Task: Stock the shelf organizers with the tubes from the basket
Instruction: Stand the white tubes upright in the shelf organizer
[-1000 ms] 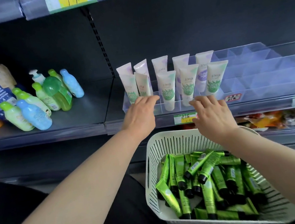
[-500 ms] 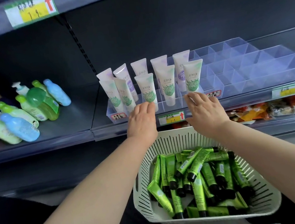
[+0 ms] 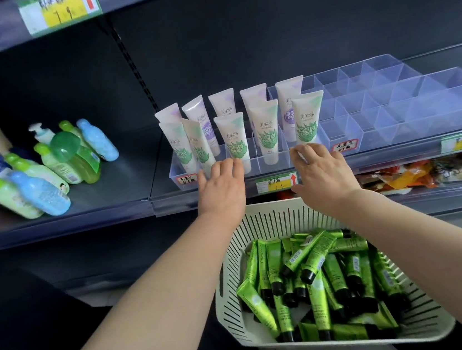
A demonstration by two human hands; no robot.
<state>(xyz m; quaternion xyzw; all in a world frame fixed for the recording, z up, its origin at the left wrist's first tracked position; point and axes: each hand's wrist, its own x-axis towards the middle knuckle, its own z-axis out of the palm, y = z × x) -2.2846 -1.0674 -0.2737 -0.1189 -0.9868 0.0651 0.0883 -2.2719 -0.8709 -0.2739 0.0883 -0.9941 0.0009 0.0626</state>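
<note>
Head view: we see both hands at the front wall of the clear plastic compartmented shelf organizer (image 3: 274, 160). The left hand (image 3: 221, 187) rests palm down, its fingers (image 3: 224, 167) loosely spread against the front edge and holding nothing. The right hand (image 3: 322, 171) is likewise empty, its fingers (image 3: 307, 151) slightly spread on the same edge. We judge this step to be positioning or squaring the organizer on the dark shelf (image 3: 126, 187); no tube has been picked up.

The slim green tubes with black caps (image 3: 317, 274) lie piled in the white slotted plastic basket (image 3: 235, 290) below the hands. Their long axes lie roughly flat, mostly running front to back; many caps point toward us, while a few on top lie diagonally.

The white upright tubes (image 3: 265, 130) occupy the left compartments, caps down. The compartments to the right (image 3: 390, 108) stand vacant.

The next move calls for lowering one hand into the basket, pinching a tube and turning it upright.
</note>
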